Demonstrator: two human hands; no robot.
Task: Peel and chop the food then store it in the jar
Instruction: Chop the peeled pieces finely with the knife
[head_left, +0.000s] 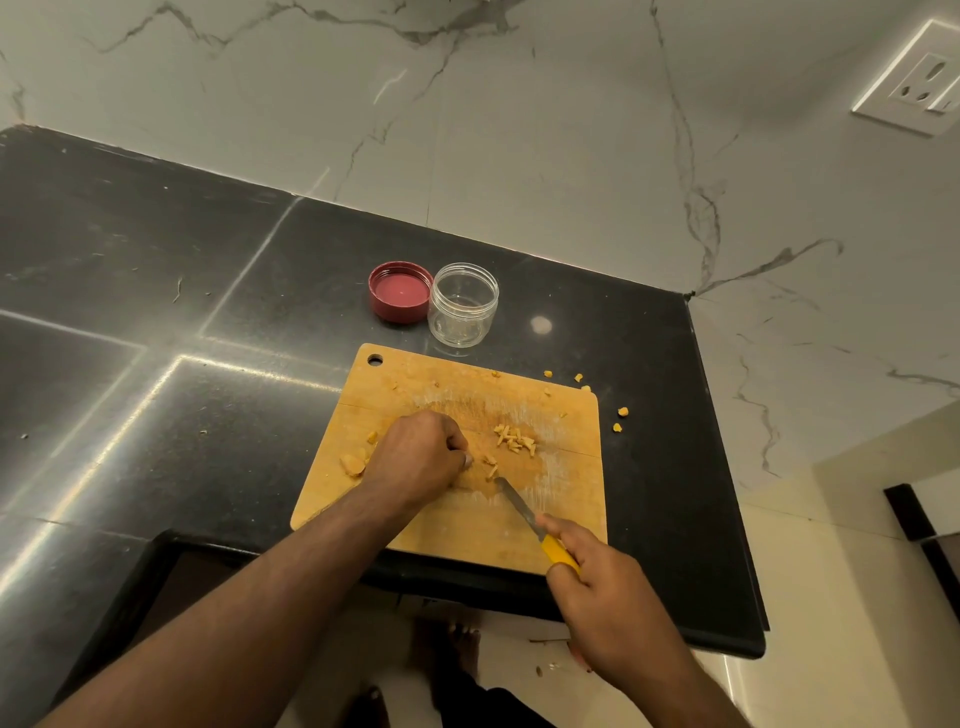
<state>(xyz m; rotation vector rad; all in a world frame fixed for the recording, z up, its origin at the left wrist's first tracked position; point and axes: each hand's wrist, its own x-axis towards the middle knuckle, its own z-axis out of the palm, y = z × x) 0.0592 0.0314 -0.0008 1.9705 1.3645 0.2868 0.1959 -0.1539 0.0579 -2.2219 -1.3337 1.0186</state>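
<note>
A wooden cutting board (561, 499) lies near the counter's front edge. My left hand (415, 457) rests on it with fingers curled down over a piece of food that I cannot see clearly. My right hand (597, 587) grips the yellow handle of a small knife (514, 501), whose blade tip touches the board beside the left fingers. A small pile of chopped yellow pieces (515, 440) sits just right of the left hand. Larger yellow chunks (353, 464) lie at the board's left edge. The clear jar (462, 304) stands open behind the board, with its red lid (400, 292) upside down beside it.
Stray yellow bits (622, 412) lie on the black counter (156, 312) right of the board and near its far edge. A marble wall rises behind, with a socket (919, 83) at upper right. The counter ends just right of the board; bare feet and the floor show below.
</note>
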